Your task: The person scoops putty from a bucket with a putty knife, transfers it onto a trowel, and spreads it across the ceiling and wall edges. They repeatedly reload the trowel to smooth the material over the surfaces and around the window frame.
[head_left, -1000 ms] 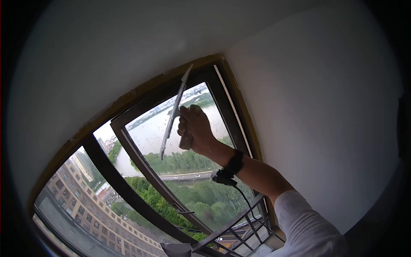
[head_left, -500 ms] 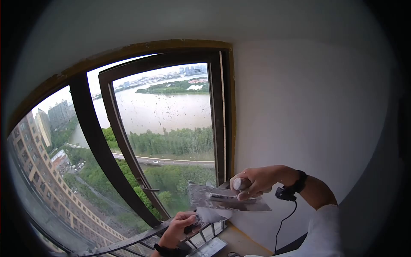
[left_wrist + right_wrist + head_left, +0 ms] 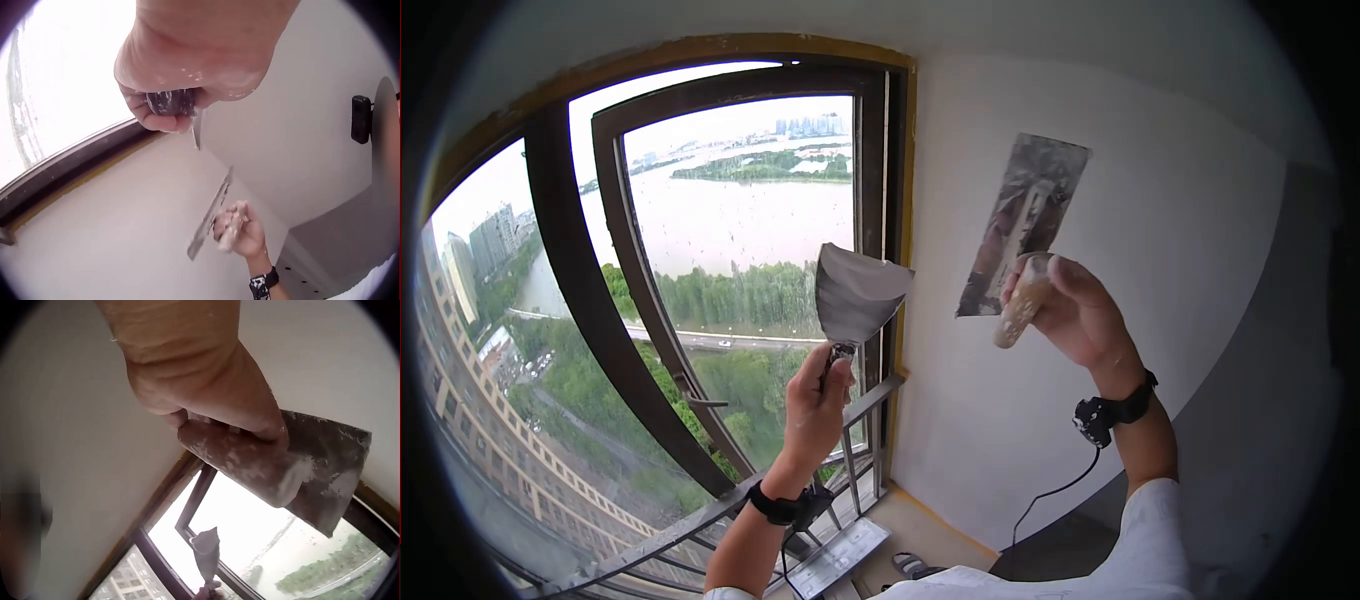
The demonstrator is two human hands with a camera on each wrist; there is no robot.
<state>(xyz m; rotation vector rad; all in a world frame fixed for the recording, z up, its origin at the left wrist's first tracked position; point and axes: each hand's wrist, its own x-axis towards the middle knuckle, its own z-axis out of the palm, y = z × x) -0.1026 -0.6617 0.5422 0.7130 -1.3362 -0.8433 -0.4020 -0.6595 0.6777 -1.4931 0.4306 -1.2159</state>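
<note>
My left hand (image 3: 812, 415) grips a putty knife (image 3: 855, 295) by its dark handle, with the wide blade pointing up in front of the window. My right hand (image 3: 1082, 318) holds a plastering trowel (image 3: 1042, 165) by its thick, putty-spotted handle. The trowel's long metal blade stands steeply tilted before the white wall, to the right of the putty knife and apart from it. In the right wrist view, patches of putty show on the trowel blade (image 3: 331, 469). White specks dot the left palm in the left wrist view, where the fingers curl round the handle (image 3: 172, 103).
A dark-framed window (image 3: 605, 190) with a sash ajar fills the left side. Below it runs a metal railing (image 3: 670, 540). The white wall (image 3: 970, 430) stands at right. Low down are a pale, putty-smeared board (image 3: 840, 560) and a sandal (image 3: 912, 566). Cables hang from both wrists.
The trowel came down from the top of the window, passed over the putty knife blade, then moved up and right, away from it. The left hand rose into view with the putty knife.
</note>
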